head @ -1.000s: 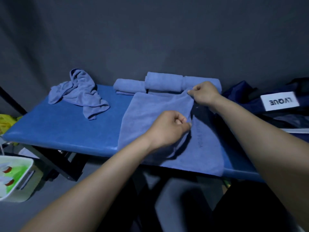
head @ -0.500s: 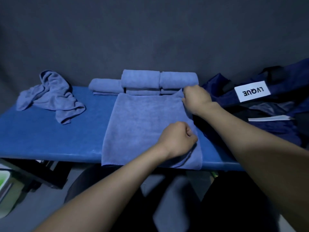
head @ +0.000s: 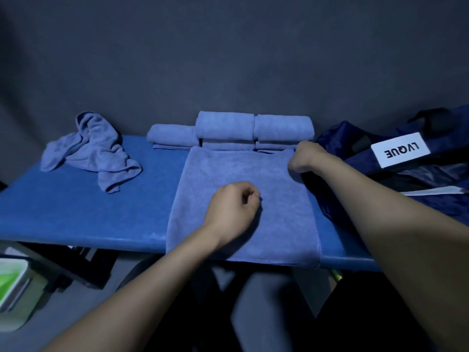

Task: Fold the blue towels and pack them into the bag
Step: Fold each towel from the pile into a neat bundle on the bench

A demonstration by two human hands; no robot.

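Since before, towel [head: 243, 199] now lies folded flat on bench [head: 76, 219], my left hand [head: 232, 207] curled loose over it, right hand [head: 304, 157] pinching far corner; next fold again, bag [head: 380, 158] waits right.

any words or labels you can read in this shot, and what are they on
"LVQUE": black letters on a white label on the dark blue bag at the right end of the table; it appears upside down from this view.
Nothing readable shows on the flat towel, the folded towels or the green and white container at lower left.
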